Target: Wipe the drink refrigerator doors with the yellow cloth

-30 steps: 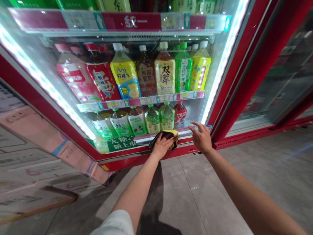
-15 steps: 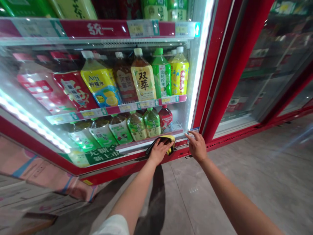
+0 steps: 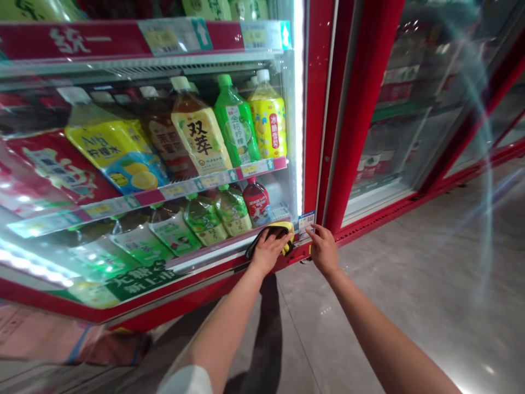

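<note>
My left hand presses a black and yellow cloth against the low front edge of a red-framed drinks fridge. Its fingers spread over the cloth, part of which lies hidden under them. To the right, my right hand holds nothing; its fingers are apart and partly bent. The index fingertip is at a small white and blue sticker low on the frame, though I cannot tell whether it touches. Just behind the cloth, inside the fridge, stands a small bottle with a red label.
Shelves hold several drink bottles, among them a yellow lemon drink and a green bottle. Further fridge doors run off to the right. Pinkish cartons sit at lower left on the grey tiled floor.
The view has turned right and moved closer, so the shelves sit further left. My right index finger now points at the sticker; my left hand stays on the cloth.
</note>
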Demonstrator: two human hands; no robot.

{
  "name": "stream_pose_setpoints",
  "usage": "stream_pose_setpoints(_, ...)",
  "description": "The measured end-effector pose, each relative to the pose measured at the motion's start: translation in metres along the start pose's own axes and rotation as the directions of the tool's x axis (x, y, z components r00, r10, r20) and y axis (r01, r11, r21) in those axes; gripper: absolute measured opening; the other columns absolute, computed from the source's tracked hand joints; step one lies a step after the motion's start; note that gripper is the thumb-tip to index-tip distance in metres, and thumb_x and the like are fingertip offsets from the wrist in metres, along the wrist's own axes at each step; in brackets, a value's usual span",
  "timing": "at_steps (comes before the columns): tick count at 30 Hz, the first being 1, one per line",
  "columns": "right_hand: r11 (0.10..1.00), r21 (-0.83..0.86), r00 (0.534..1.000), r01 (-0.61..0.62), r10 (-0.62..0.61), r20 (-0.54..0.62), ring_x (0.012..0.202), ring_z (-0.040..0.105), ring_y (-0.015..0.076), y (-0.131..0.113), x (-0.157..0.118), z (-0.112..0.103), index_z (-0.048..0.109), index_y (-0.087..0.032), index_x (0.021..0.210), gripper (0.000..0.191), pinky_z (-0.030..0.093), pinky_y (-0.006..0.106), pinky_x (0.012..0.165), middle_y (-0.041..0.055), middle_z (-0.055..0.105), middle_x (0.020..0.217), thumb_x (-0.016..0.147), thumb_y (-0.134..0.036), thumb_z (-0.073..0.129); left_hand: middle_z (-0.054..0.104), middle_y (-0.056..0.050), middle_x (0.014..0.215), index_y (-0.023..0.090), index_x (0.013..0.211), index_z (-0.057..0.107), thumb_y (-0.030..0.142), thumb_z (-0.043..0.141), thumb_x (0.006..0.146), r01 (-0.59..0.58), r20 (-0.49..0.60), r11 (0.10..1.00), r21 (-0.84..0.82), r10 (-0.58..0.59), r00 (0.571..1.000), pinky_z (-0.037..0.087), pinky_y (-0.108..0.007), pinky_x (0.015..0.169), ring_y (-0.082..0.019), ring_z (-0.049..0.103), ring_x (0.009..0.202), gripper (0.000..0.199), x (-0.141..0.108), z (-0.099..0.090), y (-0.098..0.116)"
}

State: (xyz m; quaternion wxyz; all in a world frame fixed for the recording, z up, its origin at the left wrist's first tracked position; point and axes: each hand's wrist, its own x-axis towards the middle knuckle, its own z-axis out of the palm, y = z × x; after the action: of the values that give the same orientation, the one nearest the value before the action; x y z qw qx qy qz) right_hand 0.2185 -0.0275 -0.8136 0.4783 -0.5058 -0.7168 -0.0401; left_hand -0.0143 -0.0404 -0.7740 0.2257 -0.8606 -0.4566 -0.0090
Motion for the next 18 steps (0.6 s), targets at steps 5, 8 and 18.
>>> stream_pose_setpoints(5,1.000,0.011,1.000,-0.018,0.018,0.010,0.114,0.060,0.0267,0.004,-0.002,-0.002,0.074,-0.024,0.122,0.052,0.054,0.046,0.096,0.0125,0.067,0.129,0.083,-0.001,0.048,0.069,0.001,0.139,0.038,0.162,0.017,0.005,0.041,0.095,0.020,0.000,1.000,0.005,-0.020,1.000,0.031,-0.047,0.123,-0.019,0.057,0.132,0.078,-0.022,0.000,-0.013)
stream_pose_setpoints(8,1.000,-0.001,0.999,-0.029,0.029,-0.013,0.113,0.061,0.0269,0.011,-0.002,-0.005,0.075,-0.024,0.120,0.048,0.055,0.046,0.095,0.0120,0.069,0.126,0.086,-0.004,0.047,0.066,0.002,0.142,0.039,0.162,0.018,0.007,0.041,0.096,0.024,0.007,1.000,-0.010,-0.024,1.000,0.031,-0.049,0.124,-0.020,0.058,0.131,0.077,-0.003,-0.001,-0.002)
stream_pose_setpoints(18,1.000,-0.008,0.989,-0.004,0.005,0.147,0.122,0.063,0.0256,0.013,-0.012,-0.001,0.072,-0.023,0.125,0.054,0.055,0.043,0.102,0.0111,0.068,0.134,0.084,0.003,0.049,0.074,-0.001,0.123,0.031,0.162,0.026,0.007,0.041,0.095,-0.077,0.013,0.997,0.033,0.076,0.997,0.026,-0.045,0.126,-0.019,0.056,0.133,0.073,0.015,-0.006,0.000)
